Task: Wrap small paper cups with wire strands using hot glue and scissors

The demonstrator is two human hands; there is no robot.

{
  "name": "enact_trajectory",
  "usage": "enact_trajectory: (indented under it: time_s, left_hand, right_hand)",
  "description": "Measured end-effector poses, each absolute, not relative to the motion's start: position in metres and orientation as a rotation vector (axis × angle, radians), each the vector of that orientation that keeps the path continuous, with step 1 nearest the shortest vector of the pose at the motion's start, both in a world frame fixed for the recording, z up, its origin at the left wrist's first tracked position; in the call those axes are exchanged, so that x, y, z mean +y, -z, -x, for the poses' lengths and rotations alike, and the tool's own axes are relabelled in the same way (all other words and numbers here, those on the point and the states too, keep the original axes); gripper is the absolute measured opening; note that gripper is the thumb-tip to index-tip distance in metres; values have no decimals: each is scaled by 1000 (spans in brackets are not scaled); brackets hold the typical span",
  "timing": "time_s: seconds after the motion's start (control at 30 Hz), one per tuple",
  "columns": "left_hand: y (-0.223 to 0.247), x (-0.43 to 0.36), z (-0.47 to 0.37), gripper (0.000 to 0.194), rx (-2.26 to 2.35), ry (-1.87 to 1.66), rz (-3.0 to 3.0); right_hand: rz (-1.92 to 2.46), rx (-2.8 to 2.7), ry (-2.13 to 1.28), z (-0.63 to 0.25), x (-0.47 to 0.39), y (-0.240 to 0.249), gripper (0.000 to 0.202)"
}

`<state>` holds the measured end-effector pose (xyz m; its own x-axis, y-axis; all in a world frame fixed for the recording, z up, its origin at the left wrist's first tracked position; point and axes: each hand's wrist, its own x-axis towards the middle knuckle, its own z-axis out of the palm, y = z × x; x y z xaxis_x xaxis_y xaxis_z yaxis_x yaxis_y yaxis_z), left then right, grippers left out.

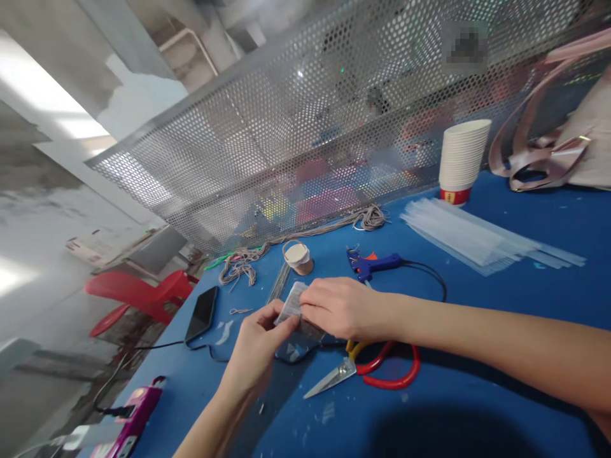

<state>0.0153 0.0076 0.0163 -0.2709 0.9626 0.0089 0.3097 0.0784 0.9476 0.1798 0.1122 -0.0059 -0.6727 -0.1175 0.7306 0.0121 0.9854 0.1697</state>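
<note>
Between my hands, above the blue table, is a small whitish piece with a brownish part under it. My left hand pinches its lower left edge between thumb and fingers. The fingers of my right hand are bent over its right side and hide part of it. Red-handled scissors lie just below my right hand, blades pointing left. Behind my hands stands a small round basket with a white top and a thin handle. A blue glue gun rests to its right.
A phone and a purple power strip are on the left, with cables. Grey cords run along the perforated metal screen. Translucent strips, stacked paper cups and a pink bag are on the right.
</note>
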Motion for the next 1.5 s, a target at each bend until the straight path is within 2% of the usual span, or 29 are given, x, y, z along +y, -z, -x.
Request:
enact_trajectory:
  time_s: [0.07, 0.27, 0.53, 0.7, 1.23, 1.5]
  left_hand:
    - [-14, 7, -16, 16, 1672, -1200, -1260]
    - [-8, 4, -16, 15, 1680, -1182, -1251]
    - [-8, 1, -18, 14, 1697, -1166, -1184]
    - [-4, -3, -21, 16, 1743, -1194, -1269]
    - [-4, -3, -24, 13, 1863, -1177, -1459]
    - [-1, -4, -26, 13, 1805, -1263, -1362]
  right_hand:
    - [-91, -2282, 222, -179, 113, 7, 34]
    - [-26, -2231, -5, -176, 112, 14, 30]
    - [-16, -2328, 29, -178, 105, 21, 29]
    - [135, -2345, -168, -178, 97, 20, 28]
    - [206, -2255, -598, -178, 90, 22, 16]
    - [207, -2137, -463, -181, 82, 29, 26]
